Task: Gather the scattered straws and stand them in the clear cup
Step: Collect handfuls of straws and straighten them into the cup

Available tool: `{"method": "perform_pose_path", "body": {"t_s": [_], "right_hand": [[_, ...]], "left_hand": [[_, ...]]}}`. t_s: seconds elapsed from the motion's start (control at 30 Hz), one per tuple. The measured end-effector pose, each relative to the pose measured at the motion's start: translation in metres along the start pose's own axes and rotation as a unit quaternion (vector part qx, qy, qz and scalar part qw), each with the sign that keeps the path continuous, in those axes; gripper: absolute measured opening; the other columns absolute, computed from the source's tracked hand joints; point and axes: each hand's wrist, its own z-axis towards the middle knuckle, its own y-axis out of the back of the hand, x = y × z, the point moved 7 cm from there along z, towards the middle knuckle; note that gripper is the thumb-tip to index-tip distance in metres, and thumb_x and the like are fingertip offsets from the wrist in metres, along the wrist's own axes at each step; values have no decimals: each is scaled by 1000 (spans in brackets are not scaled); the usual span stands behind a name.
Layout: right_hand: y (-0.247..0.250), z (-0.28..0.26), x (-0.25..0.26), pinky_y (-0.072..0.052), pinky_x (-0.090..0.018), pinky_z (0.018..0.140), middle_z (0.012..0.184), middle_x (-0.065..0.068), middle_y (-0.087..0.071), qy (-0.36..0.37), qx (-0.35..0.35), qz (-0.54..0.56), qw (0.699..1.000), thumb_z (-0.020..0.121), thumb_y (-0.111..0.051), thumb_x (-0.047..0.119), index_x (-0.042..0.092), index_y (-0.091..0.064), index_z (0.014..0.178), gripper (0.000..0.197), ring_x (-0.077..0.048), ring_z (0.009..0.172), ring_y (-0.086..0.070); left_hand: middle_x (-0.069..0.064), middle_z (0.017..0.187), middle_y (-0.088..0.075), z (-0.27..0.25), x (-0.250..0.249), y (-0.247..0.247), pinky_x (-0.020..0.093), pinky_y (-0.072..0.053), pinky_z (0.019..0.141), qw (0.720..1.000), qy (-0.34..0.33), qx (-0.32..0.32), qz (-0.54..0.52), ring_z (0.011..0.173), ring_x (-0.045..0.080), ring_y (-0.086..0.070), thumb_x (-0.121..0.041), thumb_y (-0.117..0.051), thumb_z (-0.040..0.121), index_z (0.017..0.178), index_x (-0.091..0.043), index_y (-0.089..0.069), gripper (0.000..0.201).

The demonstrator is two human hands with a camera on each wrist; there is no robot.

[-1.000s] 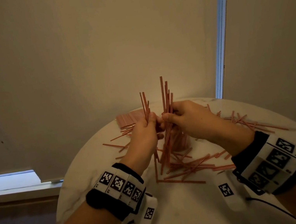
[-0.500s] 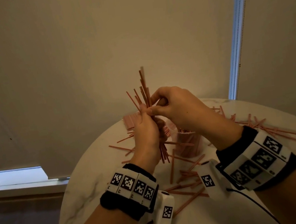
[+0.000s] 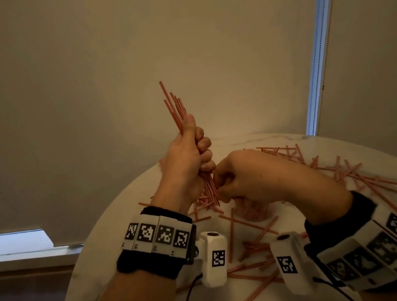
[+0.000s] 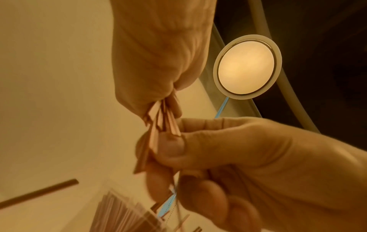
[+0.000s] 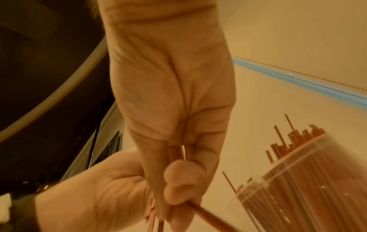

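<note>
My left hand (image 3: pixel 198 150) grips a bundle of thin red straws (image 3: pixel 175 107) upright above the table, their tops fanning out over my thumb. My right hand (image 3: pixel 223 184) is just below and to the right of it and pinches the bundle's lower ends (image 4: pixel 157 136). One straw (image 5: pixel 206 217) runs out from under the right fingers (image 5: pixel 179 177). The clear cup (image 5: pixel 309 185), packed with standing straws, is beside my hands; in the head view it is mostly hidden under my right wrist (image 3: pixel 252 212). Many loose straws (image 3: pixel 362 176) lie across the table.
The round white marble table (image 3: pixel 118 243) has its edge close on the left. More loose straws (image 3: pixel 249 246) lie between my forearms. A wall and blind stand right behind the table. A round lamp (image 4: pixel 247 67) glows overhead.
My left hand has lifted the bundle higher. My right hand has dropped from the bundle's top to its lower ends.
</note>
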Motion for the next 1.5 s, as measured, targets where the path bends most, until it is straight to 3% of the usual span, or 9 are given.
{"method": "perform_pose_path", "body": {"t_s": [0.2,0.4,0.47,0.63,0.7,0.93,1.1,1.23,1.5], "right_hand": [[25,-11,-19,-46,-15,55,66,19,-70,-32,-7,28,999,88,-72,34,33,-72,75,13,6,60,-64],[71,-18,-32,-44,-20,60,90,10,-75,-47,-245,126,960,96,-59,44,31,-78,90,24,-3,83,-65],[68,-16,-29,-42,-12,51,73,31,-68,-36,-264,167,949,98,-57,42,35,-72,77,27,14,76,-62],[63,-12,-24,-48,-12,51,71,24,-69,-11,-278,152,948,100,-51,45,33,-73,78,33,6,71,-66],[63,-13,-23,-56,-32,67,87,3,-75,-21,-255,116,960,97,-51,55,26,-76,94,39,-13,81,-69],[8,-16,-8,-47,-10,56,66,15,-72,-5,101,57,993,85,-72,50,22,-76,81,28,3,59,-67],[15,-10,-7,-54,-14,55,71,-4,-76,-26,19,274,961,93,-69,18,1,-74,82,20,-11,62,-73],[38,-19,-15,-60,-24,62,73,6,-76,-28,-21,173,984,93,-68,35,13,-74,88,23,-12,64,-74],[121,-57,-44,-47,-18,80,113,16,-62,-8,-437,243,866,101,-42,54,27,-59,122,38,5,102,-59]], "left_hand": [[-6,55,-33,9,0,9,16,-29,37,1000,2,-15,-10,45,6,-33,-44,-49,106,79,-19,-46,37],[1,61,-62,3,13,-8,31,-61,66,998,-4,14,69,72,17,-72,-46,-45,107,86,-12,-54,41],[3,79,-77,-1,18,-21,34,-63,73,993,-13,35,114,85,19,-78,-49,-42,107,98,-12,-60,42],[3,59,-59,-9,25,-34,26,-48,46,987,-38,44,151,49,12,-55,-55,-38,107,102,-21,-65,44],[-5,56,-39,-6,21,-27,22,-31,40,992,-50,10,113,45,8,-34,-53,-39,107,98,-16,-60,44],[-7,57,-34,-2,-5,-16,23,-25,42,995,-97,-11,-26,44,7,-29,-60,-47,97,92,-15,-55,46],[-5,61,-37,-4,-2,-31,21,-33,44,994,-87,50,-39,49,8,-34,-57,-52,93,82,-17,-52,42],[-6,62,-35,-4,-4,-28,19,-27,43,992,-74,103,17,49,7,-29,-51,-44,103,82,-19,-47,39],[-10,63,-37,-32,29,-51,19,-33,46,888,9,337,311,52,8,-34,-45,-49,104,75,-40,-63,32]]}}
